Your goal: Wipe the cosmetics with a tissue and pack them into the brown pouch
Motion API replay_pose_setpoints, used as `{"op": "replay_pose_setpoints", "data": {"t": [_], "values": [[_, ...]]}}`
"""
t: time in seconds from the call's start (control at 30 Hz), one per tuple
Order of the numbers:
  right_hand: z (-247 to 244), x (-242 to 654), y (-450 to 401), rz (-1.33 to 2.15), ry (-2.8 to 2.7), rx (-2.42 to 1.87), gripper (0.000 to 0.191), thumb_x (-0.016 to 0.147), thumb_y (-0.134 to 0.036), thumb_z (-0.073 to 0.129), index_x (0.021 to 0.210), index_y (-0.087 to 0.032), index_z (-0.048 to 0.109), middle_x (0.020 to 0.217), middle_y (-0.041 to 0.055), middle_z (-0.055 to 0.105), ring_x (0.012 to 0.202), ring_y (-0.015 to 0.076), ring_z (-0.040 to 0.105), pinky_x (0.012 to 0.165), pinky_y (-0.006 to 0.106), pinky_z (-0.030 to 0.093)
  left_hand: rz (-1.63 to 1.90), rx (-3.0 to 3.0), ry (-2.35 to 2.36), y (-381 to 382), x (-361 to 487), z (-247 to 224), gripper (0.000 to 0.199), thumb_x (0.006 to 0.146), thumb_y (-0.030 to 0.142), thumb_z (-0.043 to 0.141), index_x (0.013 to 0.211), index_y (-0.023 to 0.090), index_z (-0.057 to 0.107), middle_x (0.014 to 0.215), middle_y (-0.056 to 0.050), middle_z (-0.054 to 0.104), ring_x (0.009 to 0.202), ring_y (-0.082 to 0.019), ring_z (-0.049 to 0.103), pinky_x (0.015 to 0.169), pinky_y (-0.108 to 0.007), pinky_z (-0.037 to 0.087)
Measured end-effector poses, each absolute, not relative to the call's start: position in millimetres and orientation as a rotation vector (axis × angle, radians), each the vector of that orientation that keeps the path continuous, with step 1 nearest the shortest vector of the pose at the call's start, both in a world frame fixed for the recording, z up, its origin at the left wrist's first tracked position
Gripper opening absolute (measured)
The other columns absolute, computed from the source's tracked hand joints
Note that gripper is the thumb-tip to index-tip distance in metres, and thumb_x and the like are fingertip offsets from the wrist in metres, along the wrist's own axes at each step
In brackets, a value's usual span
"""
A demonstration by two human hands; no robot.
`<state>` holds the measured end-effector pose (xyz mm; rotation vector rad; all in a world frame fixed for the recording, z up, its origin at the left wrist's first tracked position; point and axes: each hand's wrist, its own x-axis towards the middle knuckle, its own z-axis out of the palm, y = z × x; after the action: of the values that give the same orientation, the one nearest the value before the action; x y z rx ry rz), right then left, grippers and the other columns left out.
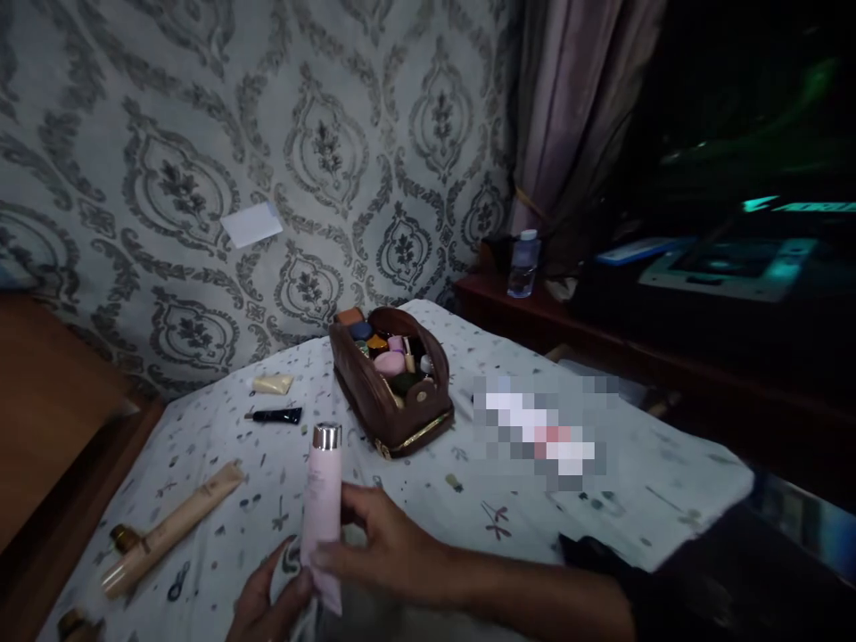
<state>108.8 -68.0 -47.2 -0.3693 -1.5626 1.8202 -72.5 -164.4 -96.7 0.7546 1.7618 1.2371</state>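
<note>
A pale pink cosmetic tube (323, 495) with a shiny silver cap stands upright at the front, cap upward. My right hand (381, 544) is closed round its lower part, thumb in front and fingers behind. From the left, my left hand (264, 602) pinches the tube's lower edge between thumb and finger; a white, patterned patch shows in the gap. Beyond the tube sits an unzipped brown makeup bag (374, 392), filled with several small cosmetics. Left of the bag lie a black tube (275, 416) and a small cream-coloured tube (272, 383).
A long beige tube (177, 526) lies at left beside a gold cap (124, 537); another gold-brown object (77, 624) is at the front corner. A pixelated item (535, 428) lies right of the bag on the printed tablecloth (635, 481). A water bottle (523, 266) stands behind on a dark desk.
</note>
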Motion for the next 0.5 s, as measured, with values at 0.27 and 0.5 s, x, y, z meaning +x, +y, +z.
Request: {"op": "replay_pose_setpoints", "data": {"t": [0.27,0.5], "values": [[-41,175,-64,1.639,-1.468,-0.576,0.036,0.089,-0.051,0.057,0.097,-0.017,0.062,0.088,0.0043,0.063,0.082,0.0173,0.06,0.074,0.032,0.055,1.088,1.187,1.621,-114,9,-41,0.053,0.074,0.06,0.068,0.105,0.018,0.072,0.099,-0.008,0.074,0.102,-0.03,0.066,0.09,-0.036,0.054],[3,259,-3,1.42,-1.472,-0.707,0.042,0.088,-0.051,0.061,0.108,-0.014,0.062,0.085,0.0082,0.068,0.074,0.0178,0.067,0.05,0.023,0.055,1.045,2.358,1.708,-31,-2,38,0.028,0.092,0.037,0.051,0.106,0.02,0.067,0.099,-0.006,0.07,0.093,-0.023,0.063,0.08,-0.031,0.051]]}}
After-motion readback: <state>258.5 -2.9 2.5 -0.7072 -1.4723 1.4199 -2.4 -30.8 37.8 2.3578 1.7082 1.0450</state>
